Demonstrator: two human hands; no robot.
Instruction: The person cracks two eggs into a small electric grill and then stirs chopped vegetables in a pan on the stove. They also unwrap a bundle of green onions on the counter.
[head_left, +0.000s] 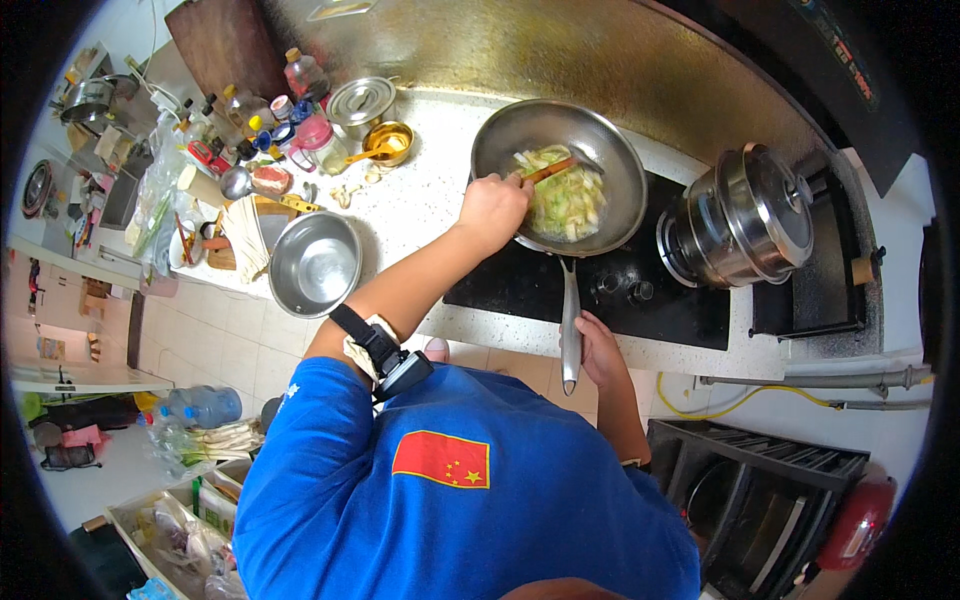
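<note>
My left hand (495, 210) grips the wooden handle of a spatula (553, 170), reaching over the wok's left rim. The spatula's dark head rests among chopped pale green and white vegetables (566, 202), partly hiding them. They lie in a honeycomb-textured steel wok (502, 135) on the black cooktop (495, 277). Below it, my right hand (598, 349) is around the wok's long metal handle (570, 315), with most fingers hidden behind it. To the left, an empty steel bowl (315, 262) stands by the counter's front edge.
A lidded steel steamer pot (739, 217) stands right of the wok. Bottles and jars (247, 112) crowd the counter's left, with a gold-coloured bowl (390, 142), a ladle (240, 182), garlic (345, 195) and a cutting board (274, 217). A black rack (750, 495) stands low at right.
</note>
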